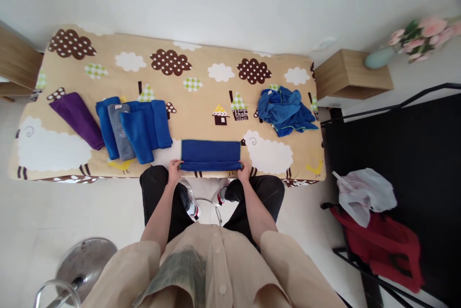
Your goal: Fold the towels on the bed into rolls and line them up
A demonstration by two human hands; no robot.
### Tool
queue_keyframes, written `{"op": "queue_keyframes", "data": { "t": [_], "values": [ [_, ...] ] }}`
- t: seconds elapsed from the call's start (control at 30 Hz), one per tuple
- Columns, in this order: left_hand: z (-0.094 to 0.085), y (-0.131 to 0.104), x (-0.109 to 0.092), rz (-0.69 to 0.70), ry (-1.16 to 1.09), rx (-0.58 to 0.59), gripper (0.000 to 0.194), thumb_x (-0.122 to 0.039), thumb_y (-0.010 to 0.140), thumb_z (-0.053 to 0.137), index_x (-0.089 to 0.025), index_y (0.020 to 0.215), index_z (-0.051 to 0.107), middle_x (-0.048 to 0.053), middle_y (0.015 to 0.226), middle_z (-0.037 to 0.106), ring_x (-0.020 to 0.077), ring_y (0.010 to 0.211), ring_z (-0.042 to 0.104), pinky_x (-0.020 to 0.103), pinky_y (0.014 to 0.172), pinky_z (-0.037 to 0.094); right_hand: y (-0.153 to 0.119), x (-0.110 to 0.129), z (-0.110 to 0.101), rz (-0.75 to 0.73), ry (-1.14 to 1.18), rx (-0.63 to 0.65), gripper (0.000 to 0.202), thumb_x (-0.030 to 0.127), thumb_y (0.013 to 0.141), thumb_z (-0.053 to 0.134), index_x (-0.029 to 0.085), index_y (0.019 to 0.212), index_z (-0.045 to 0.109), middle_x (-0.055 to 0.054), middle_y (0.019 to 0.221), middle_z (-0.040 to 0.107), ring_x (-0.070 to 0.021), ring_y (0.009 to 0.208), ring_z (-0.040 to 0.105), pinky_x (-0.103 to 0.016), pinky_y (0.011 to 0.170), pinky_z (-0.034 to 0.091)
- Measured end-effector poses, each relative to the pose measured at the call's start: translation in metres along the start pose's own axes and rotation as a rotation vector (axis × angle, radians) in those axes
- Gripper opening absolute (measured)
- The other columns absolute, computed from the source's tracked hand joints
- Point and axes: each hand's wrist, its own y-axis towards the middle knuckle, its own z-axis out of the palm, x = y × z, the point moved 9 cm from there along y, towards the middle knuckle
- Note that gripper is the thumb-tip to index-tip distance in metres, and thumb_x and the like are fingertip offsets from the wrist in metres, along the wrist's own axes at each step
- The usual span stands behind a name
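Note:
A blue cloth [211, 151] lies flat near the front edge of the patterned bed [201, 106], its near edge folded over into a narrow strip. My left hand [175, 171] pinches the strip's left end, and my right hand [244, 172] pinches its right end. To the left is a row of folded cloths: a purple one [78, 120], a grey one [121, 132] and several blue ones [137, 136], partly overlapping. A crumpled blue cloth [286, 110] rests at the right, beyond the white sheep print.
A wooden box shelf [347, 75] with a flower vase [380, 58] adjoins the bed's right end. Further right are a black surface [396, 144], a plastic bag [367, 192] and a red bag [389, 250]. A round metal stool base [86, 262] stands at lower left.

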Motion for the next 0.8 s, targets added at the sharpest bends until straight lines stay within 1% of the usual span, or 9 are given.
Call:
{"op": "queue_keyframes", "data": {
  "t": [0.1, 0.2, 0.23, 0.3, 0.37, 0.47, 0.6, 0.7, 0.8],
  "values": [
    [-0.002, 0.007, 0.0, -0.018, 0.01, -0.015, 0.032, -0.006, 0.069, 0.053, -0.018, 0.092, 0.072, 0.009, 0.107, 0.059, 0.0181, 0.082, 0.061, 0.04, 0.095, 0.056, 0.003, 0.003, -0.002, 0.01, -0.017, -0.014, 0.049, 0.015, 0.072, 0.046, 0.014, 0.114, 0.071, -0.015, 0.122, 0.074, -0.0257, 0.115, 0.068, -0.041, 0.11, 0.048],
    [-0.005, 0.015, 0.003, -0.055, 0.03, -0.046, 0.008, -0.013, 0.077, 0.058, -0.018, 0.078, 0.063, 0.008, 0.096, 0.056, 0.0212, 0.083, 0.059, 0.045, 0.098, 0.054, 0.005, 0.004, -0.005, 0.038, -0.043, -0.031, 0.034, 0.025, 0.083, 0.046, 0.014, 0.104, 0.071, -0.016, 0.107, 0.075, -0.0283, 0.103, 0.068, -0.043, 0.101, 0.052],
    [-0.007, 0.017, 0.004, -0.069, 0.038, -0.059, 0.008, -0.017, 0.08, 0.06, -0.019, 0.073, 0.059, 0.008, 0.092, 0.055, 0.023, 0.084, 0.059, 0.047, 0.099, 0.053, 0.005, 0.003, -0.006, 0.05, -0.052, -0.035, 0.032, 0.03, 0.087, 0.047, 0.015, 0.1, 0.071, -0.016, 0.101, 0.074, -0.0291, 0.099, 0.067, -0.043, 0.098, 0.052],
    [-0.009, 0.021, 0.005, -0.09, 0.052, -0.081, 0.02, -0.023, 0.085, 0.061, -0.022, 0.068, 0.051, 0.008, 0.087, 0.052, 0.0265, 0.089, 0.059, 0.05, 0.101, 0.052, 0.006, 0.002, -0.007, 0.075, -0.069, -0.043, 0.033, 0.039, 0.091, 0.046, 0.016, 0.093, 0.069, -0.016, 0.094, 0.073, -0.0305, 0.096, 0.065, -0.045, 0.095, 0.051],
    [-0.011, 0.023, 0.005, -0.101, 0.063, -0.091, 0.024, -0.025, 0.087, 0.06, -0.023, 0.068, 0.047, 0.008, 0.086, 0.051, 0.0288, 0.092, 0.059, 0.052, 0.103, 0.05, 0.007, 0.001, -0.007, 0.098, -0.079, -0.046, 0.035, 0.043, 0.093, 0.045, 0.017, 0.09, 0.068, -0.017, 0.093, 0.072, -0.0317, 0.097, 0.064, -0.045, 0.094, 0.05],
    [-0.011, 0.023, 0.004, -0.103, 0.076, -0.092, 0.023, -0.027, 0.091, 0.056, -0.024, 0.07, 0.047, 0.009, 0.087, 0.052, 0.0305, 0.096, 0.059, 0.052, 0.105, 0.049, 0.008, -0.001, -0.005, 0.13, -0.083, -0.045, 0.036, 0.044, 0.094, 0.044, 0.016, 0.091, 0.067, -0.019, 0.097, 0.071, -0.0331, 0.099, 0.064, -0.046, 0.096, 0.049],
    [-0.011, 0.022, 0.001, -0.096, 0.095, -0.08, 0.02, -0.031, 0.094, 0.05, -0.024, 0.075, 0.05, 0.011, 0.09, 0.056, 0.0315, 0.1, 0.06, 0.052, 0.108, 0.047, 0.008, -0.004, -0.004, 0.164, -0.087, -0.044, 0.039, 0.047, 0.095, 0.044, 0.015, 0.096, 0.068, -0.019, 0.1, 0.072, -0.0343, 0.102, 0.065, -0.046, 0.096, 0.048],
    [-0.01, 0.023, 0.001, -0.095, 0.11, -0.069, 0.02, -0.035, 0.094, 0.048, -0.023, 0.079, 0.052, 0.012, 0.091, 0.059, 0.0316, 0.099, 0.061, 0.051, 0.107, 0.047, 0.007, -0.005, -0.004, 0.179, -0.091, -0.039, 0.042, 0.048, 0.095, 0.043, 0.015, 0.098, 0.069, -0.02, 0.101, 0.073, -0.0352, 0.103, 0.065, -0.047, 0.096, 0.048],
    [-0.01, 0.025, 0.002, -0.104, 0.123, -0.059, 0.02, -0.037, 0.093, 0.048, -0.023, 0.079, 0.052, 0.011, 0.087, 0.06, 0.0308, 0.095, 0.062, 0.049, 0.104, 0.049, 0.008, -0.005, -0.003, 0.181, -0.096, -0.031, 0.042, 0.047, 0.095, 0.043, 0.014, 0.099, 0.069, -0.021, 0.104, 0.073, -0.036, 0.105, 0.066, -0.047, 0.097, 0.049]
  ]
}}
